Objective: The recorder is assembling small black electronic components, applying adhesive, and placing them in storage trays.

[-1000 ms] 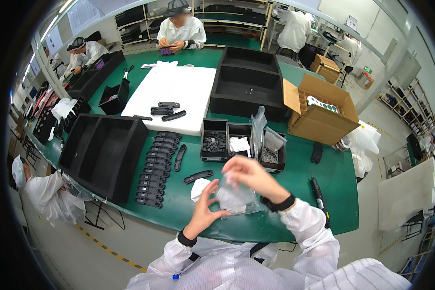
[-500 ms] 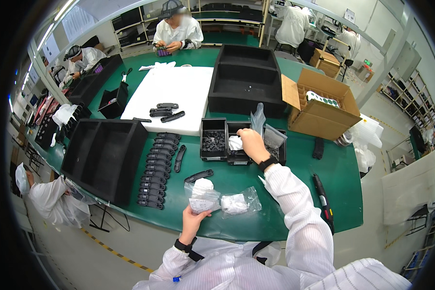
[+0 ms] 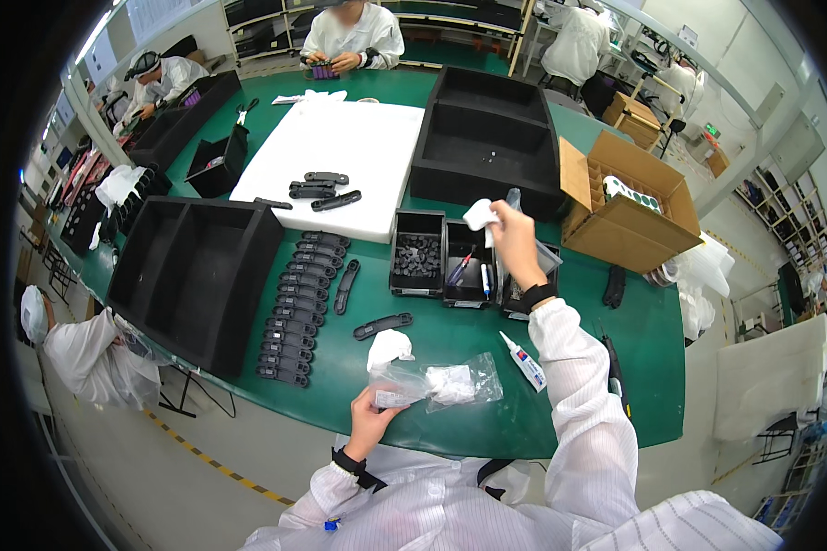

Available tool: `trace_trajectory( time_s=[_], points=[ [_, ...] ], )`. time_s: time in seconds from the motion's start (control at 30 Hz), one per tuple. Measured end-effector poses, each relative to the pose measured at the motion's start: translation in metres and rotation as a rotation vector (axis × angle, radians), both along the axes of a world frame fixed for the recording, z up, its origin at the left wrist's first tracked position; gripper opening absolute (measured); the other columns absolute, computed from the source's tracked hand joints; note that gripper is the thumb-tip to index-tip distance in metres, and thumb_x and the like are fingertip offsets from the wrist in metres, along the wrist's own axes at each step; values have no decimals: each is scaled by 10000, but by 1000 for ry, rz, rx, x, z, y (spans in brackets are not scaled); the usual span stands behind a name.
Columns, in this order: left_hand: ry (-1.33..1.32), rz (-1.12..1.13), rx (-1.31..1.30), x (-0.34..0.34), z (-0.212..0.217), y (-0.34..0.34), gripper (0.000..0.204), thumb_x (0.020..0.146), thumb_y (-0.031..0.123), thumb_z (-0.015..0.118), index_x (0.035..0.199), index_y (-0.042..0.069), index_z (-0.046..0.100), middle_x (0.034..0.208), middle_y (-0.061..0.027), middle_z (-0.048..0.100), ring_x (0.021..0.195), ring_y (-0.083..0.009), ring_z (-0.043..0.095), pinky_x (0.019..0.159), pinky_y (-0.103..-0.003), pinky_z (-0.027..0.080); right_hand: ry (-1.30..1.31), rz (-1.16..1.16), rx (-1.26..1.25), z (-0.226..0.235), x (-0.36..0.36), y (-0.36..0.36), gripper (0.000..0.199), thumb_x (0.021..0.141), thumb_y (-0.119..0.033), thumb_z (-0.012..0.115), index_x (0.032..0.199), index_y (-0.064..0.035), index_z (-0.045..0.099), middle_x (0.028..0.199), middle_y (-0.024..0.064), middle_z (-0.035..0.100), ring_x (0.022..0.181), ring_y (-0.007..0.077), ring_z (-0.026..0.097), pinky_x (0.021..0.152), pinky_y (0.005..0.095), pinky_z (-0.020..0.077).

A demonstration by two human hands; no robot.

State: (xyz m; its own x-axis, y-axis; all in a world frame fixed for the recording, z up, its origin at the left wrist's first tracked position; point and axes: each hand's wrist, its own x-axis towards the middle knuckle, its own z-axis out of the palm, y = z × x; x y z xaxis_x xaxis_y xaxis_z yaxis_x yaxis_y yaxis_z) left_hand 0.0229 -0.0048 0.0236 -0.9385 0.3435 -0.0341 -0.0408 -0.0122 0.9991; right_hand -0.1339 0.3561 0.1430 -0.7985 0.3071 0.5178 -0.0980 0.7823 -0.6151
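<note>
My left hand (image 3: pixel 371 422) is closed on a clear plastic bag (image 3: pixel 397 389) with a white label, near the table's front edge. A crumpled white wad (image 3: pixel 390 349) lies just beyond it. Beside it, to the right, rests another clear bag (image 3: pixel 483 378) with white material inside. Above the small black bins, my right hand (image 3: pixel 516 246) pinches a white cloth (image 3: pixel 480 215). Pen-like tools lie in the middle bin (image 3: pixel 469 292); the left bin (image 3: pixel 418 257) holds small black parts. The right bin is partly hidden by my right hand and wrist.
Black curved parts (image 3: pixel 289 321) form a column on the green table (image 3: pixel 432 326); several more lie on a white foam slab (image 3: pixel 363 151). Large black trays (image 3: pixel 188 285), (image 3: pixel 487 147) and an open cardboard box (image 3: pixel 629 216) stand around. A glue tube (image 3: pixel 524 362) and an electric screwdriver (image 3: pixel 615 372) lie at right.
My right hand has lifted the white cloth up out of the middle bin, uncovering the tools there. The labelled bag in my left hand has tipped over to the right. My view has shifted slightly.
</note>
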Motion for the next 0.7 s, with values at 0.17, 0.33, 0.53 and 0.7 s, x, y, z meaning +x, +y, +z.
trace_trajectory(
  time_s=[0.17,0.33,0.53,0.7],
  points=[
    [44,-6,-7,0,4,2,305,724,-68,791,1004,-28,678,1006,-57,657,893,-129,648,782,-269,517,10,-33,-11,-8,-4,8,226,788,74,593,976,-16,679,873,185,654,821,363,653,748,405,513],
    [51,-8,17,0,4,6,300,725,-67,790,1000,-32,676,1007,-62,655,895,-131,651,785,-270,519,44,56,7,-25,-4,2,242,773,97,581,976,7,679,1032,207,631,947,386,630,845,418,508],
    [74,2,16,1,2,1,313,724,-69,789,1017,-28,684,1015,-64,660,906,-135,658,792,-274,525,-112,159,295,-32,11,-27,332,743,45,628,1067,-30,647,1145,177,602,1044,348,600,879,429,494],
    [66,-14,2,0,3,1,321,720,-71,789,1021,-30,685,1017,-69,662,908,-138,658,787,-274,525,-221,312,591,-69,15,-32,151,687,-13,638,812,-75,694,784,92,637,864,308,634,791,399,492]
  ],
)
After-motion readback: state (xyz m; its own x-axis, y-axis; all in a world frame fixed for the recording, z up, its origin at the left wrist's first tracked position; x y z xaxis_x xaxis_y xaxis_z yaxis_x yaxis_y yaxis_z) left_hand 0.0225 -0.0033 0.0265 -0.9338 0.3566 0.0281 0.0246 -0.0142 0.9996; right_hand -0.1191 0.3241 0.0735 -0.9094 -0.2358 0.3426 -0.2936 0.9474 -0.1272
